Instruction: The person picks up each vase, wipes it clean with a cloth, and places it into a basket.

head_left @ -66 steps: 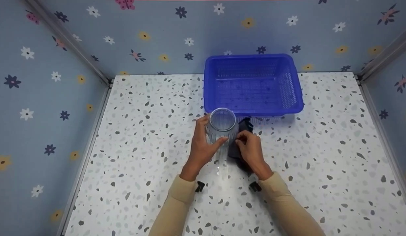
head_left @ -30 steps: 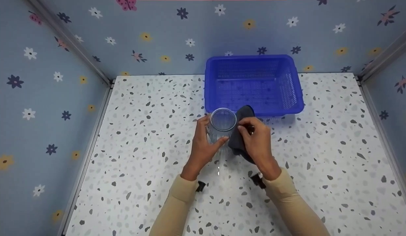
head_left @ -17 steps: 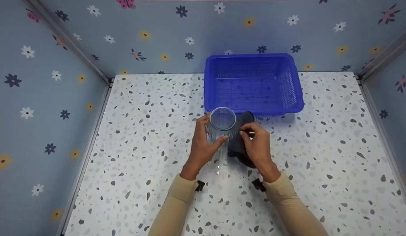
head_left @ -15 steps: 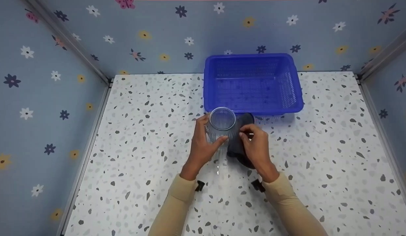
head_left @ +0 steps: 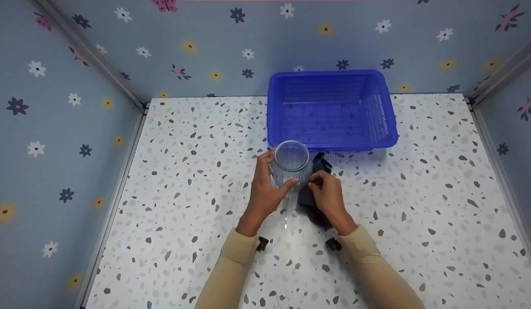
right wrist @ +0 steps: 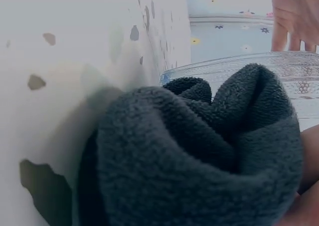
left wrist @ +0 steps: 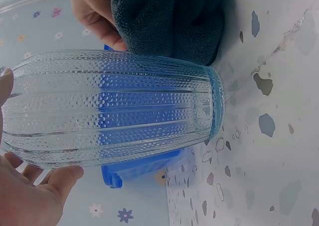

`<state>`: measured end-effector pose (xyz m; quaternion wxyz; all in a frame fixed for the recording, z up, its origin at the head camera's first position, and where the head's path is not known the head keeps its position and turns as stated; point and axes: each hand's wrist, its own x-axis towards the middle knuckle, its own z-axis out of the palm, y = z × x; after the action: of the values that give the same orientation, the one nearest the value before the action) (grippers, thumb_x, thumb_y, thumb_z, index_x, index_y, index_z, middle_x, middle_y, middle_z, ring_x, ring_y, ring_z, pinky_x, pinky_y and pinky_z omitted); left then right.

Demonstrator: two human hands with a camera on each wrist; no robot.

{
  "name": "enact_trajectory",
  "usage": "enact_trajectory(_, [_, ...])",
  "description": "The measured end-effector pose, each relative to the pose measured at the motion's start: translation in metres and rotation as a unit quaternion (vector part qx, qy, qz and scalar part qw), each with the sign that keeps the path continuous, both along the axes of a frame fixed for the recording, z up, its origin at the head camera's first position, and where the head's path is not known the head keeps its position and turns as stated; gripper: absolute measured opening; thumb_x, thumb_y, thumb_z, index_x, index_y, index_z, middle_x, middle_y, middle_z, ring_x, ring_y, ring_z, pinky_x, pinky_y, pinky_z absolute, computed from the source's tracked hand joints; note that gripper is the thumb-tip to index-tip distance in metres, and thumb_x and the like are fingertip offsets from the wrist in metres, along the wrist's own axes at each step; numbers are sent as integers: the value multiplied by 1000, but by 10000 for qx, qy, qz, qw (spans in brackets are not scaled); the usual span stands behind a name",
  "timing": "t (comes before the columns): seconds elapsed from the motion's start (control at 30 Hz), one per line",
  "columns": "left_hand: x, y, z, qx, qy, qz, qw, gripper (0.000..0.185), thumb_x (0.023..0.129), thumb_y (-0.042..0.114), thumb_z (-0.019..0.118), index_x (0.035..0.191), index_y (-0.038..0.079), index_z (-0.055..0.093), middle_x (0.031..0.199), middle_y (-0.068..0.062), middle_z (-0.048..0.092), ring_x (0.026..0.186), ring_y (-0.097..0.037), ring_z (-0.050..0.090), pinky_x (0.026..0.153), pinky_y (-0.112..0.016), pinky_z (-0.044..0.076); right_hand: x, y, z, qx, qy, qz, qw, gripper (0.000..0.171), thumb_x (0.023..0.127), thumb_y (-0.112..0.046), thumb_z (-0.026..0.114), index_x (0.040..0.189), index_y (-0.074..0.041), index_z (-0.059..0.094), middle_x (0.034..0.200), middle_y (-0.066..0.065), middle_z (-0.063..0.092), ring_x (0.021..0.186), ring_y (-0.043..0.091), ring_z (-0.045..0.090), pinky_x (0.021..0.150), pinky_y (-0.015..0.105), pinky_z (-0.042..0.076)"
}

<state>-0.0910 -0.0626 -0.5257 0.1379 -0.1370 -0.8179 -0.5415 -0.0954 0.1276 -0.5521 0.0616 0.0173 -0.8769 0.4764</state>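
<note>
A clear glass vase, ribbed and dotted with small bumps, stands upright on the table with its open rim facing up. My left hand holds it from the left side, thumb at the front and fingers round the back. On the other side my right hand pinches a dark grey fluffy cloth against the glass. The cloth hangs in folds down to the vase's base in the left wrist view. Part of it is hidden beneath the right hand in the head view.
A blue plastic basket with slotted walls stands right behind the vase, at the back wall. The white speckled table is enclosed by flowered panels on the left, back and right. Small black mounts sit at both wrists.
My right hand has drawn the cloth from near the vase's rim back toward me and slightly left, along its right side. The left hand and the vase have kept their place.
</note>
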Motion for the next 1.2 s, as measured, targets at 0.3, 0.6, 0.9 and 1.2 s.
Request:
enact_trajectory(0.3, [0, 0, 2, -49, 132, -15, 9999, 74, 89, 28, 88, 141, 1, 42, 155, -17, 45, 149, -31, 44, 116, -49, 43, 3, 5, 33, -247, 239, -27, 9994, 7, 92, 9, 75, 94, 3, 74, 92, 18, 76, 85, 32, 73, 76, 42, 58])
enact_trajectory(0.6, [0, 0, 4, -93, 84, -23, 9999, 73, 90, 27, 87, 141, 1, 42, 156, -17, 44, 149, -31, 43, 116, -50, 43, 5, 3, 76, -618, 740, -69, 9953, 7, 93, 10, 73, 97, 5, 73, 95, 20, 75, 93, 33, 73, 83, 48, 60])
enact_trajectory(0.9, [0, 0, 2, -71, 45, 10, 10000, 75, 89, 27, 88, 142, 2, 42, 156, -17, 45, 150, -30, 43, 117, -49, 42, 3, -3, 91, -398, 1072, -51, 9934, 7, 95, 7, 73, 100, 3, 75, 98, 19, 75, 91, 35, 76, 81, 49, 62])
enact_trajectory(1.2, [-1, 0, 2, -11, 41, -18, 10000, 75, 90, 32, 87, 142, 2, 42, 157, -16, 44, 150, -28, 42, 120, -47, 40, 4, -3, 86, -323, 1237, -71, 9918, 8, 92, 8, 76, 98, 3, 75, 96, 18, 74, 88, 33, 76, 77, 45, 62])
